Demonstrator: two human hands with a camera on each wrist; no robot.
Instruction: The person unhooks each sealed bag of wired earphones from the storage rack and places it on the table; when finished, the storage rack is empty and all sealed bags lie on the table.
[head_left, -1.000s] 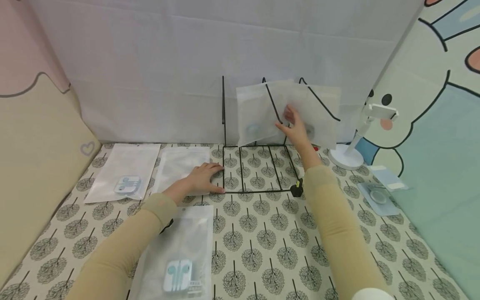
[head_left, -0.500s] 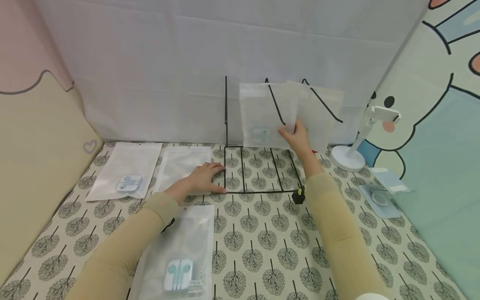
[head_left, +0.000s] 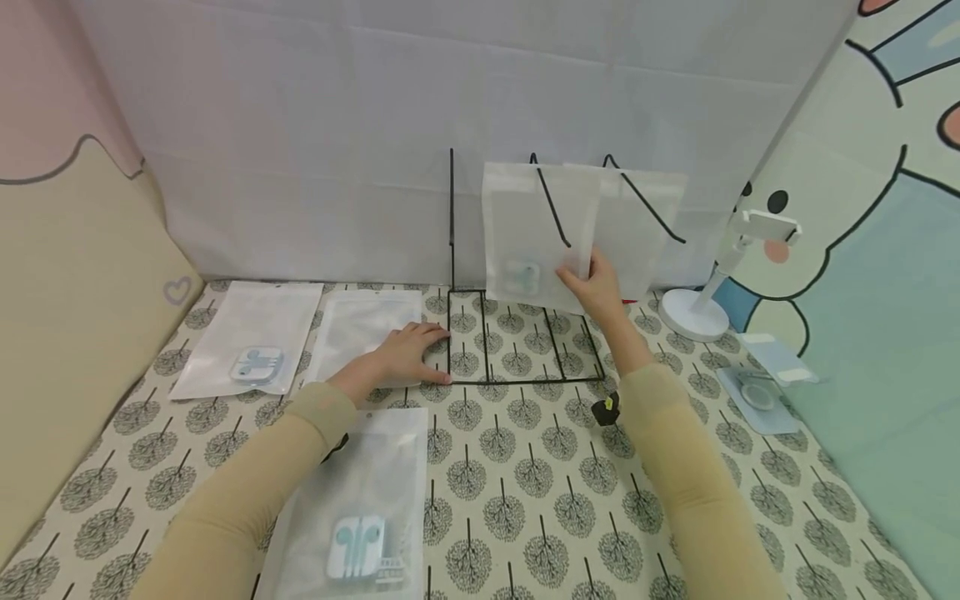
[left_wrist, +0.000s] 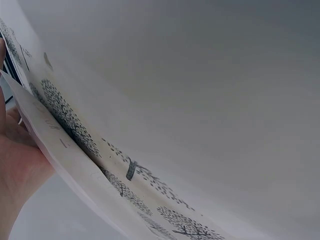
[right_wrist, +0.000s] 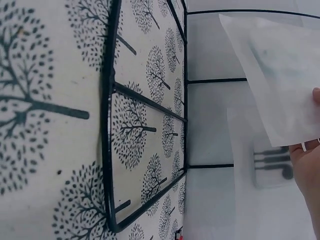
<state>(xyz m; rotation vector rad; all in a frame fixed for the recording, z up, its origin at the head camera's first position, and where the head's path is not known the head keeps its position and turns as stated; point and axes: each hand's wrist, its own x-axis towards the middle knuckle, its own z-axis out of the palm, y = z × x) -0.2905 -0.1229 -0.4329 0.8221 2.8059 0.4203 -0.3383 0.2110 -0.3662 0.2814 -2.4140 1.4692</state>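
My right hand (head_left: 597, 290) pinches the lower right edge of a frosted zip pouch (head_left: 536, 221), thumb in front and fingers behind. Inside this pouch a pale earphone case (head_left: 521, 277) shows faintly. It hangs at the middle hook (head_left: 553, 208) of a black wire display rack (head_left: 525, 382). A second frosted pouch (head_left: 637, 237) hangs at the right hook, partly behind the first; in the right wrist view an earphone shape (right_wrist: 274, 166) shows dark through it. My left hand (head_left: 405, 354) rests on the rack base's left side, thumb and fingers spread.
Two pouches (head_left: 262, 317) (head_left: 367, 321) lie at the back left, and another pouch with earphones (head_left: 360, 492) lies near the front. At the right stand a white phone stand (head_left: 693, 312) and a clear plastic holder (head_left: 757, 396). A small black object (head_left: 606, 408) is near my right sleeve.
My right hand has moved down from behind the pouches to the front pouch's right edge. The front pouch, tilted before, hangs straighter and closer to square. My left hand stays in place.
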